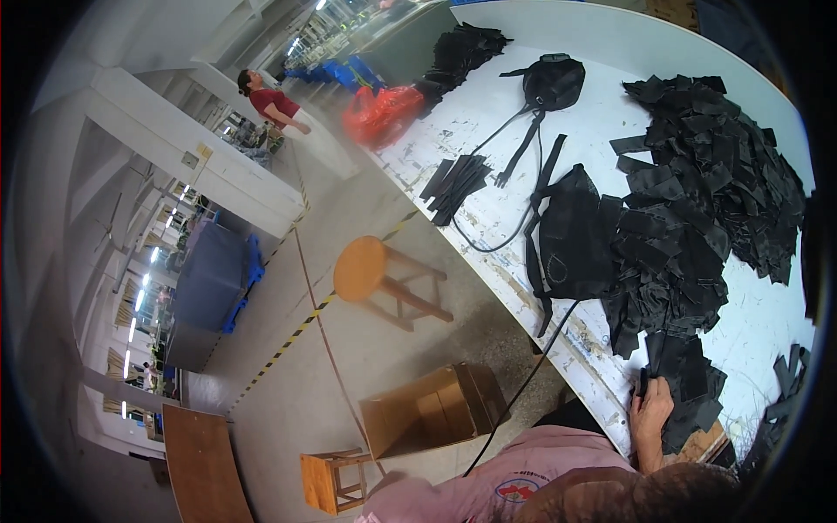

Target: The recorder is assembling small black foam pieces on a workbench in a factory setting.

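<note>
At the table's near end, my right hand (650, 411) rests with curled fingers closed on the edge of a black fabric piece (682, 366). A small dark strip shows by its fingertips. Flat black pieces lie stacked under and beside this hand. Beyond it spreads a large loose heap of black fabric pieces (671, 248), running up to another pile (706, 139) farther back. To the left of the heap lies a black bag (574, 235) with straps. My left hand is out of the picture. Hair and a pink shirt cover part of the lower edge.
On the white table (602, 139) lie a small black pouch (554, 83) with a cable, a bundle of black strips (455, 185) and a red plastic bag (381, 113). A round stool (362, 268) and cardboard box (427, 414) stand left. A person (275, 105) stands farther off.
</note>
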Demonstrator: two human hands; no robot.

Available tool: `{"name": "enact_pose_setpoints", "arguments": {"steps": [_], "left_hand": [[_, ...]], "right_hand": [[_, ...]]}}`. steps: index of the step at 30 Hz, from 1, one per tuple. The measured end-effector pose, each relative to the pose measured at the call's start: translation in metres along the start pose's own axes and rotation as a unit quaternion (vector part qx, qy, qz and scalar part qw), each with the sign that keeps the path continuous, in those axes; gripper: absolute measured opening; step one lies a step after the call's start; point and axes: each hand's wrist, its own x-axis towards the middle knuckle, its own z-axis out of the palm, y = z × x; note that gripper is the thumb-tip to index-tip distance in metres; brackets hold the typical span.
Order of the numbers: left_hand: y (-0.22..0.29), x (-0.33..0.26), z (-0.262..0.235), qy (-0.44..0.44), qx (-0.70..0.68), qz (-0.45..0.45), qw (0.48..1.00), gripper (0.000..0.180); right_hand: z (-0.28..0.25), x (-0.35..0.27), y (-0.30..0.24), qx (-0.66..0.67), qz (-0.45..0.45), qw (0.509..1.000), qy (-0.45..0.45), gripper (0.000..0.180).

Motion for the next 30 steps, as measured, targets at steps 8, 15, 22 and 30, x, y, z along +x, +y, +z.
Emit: {"name": "enact_pose_setpoints", "arguments": {"steps": [8,15,22,30], "left_hand": [[0.091,0.020,-0.078,0.485,0.223,-0.227,0.815,0.031],[0.425,0.141,0.053,0.509,0.251,0.217,0.794,0.023],[0.473,0.145,0.076,0.466,0.198,0.401,0.764,0.019],[0.503,0.175,0.076,0.504,0.266,0.465,0.677,0.007]], "right_hand": [[0.004,-0.003,-0.002,-0.018,0.000,1.000,0.002,0.026],[0.002,-0.003,-0.002,-0.013,0.006,1.000,0.008,0.026],[0.002,-0.001,-0.003,-0.011,0.009,1.000,-0.004,0.028],[0.003,-0.004,-0.001,-0.017,0.002,1.000,0.001,0.027]]}}
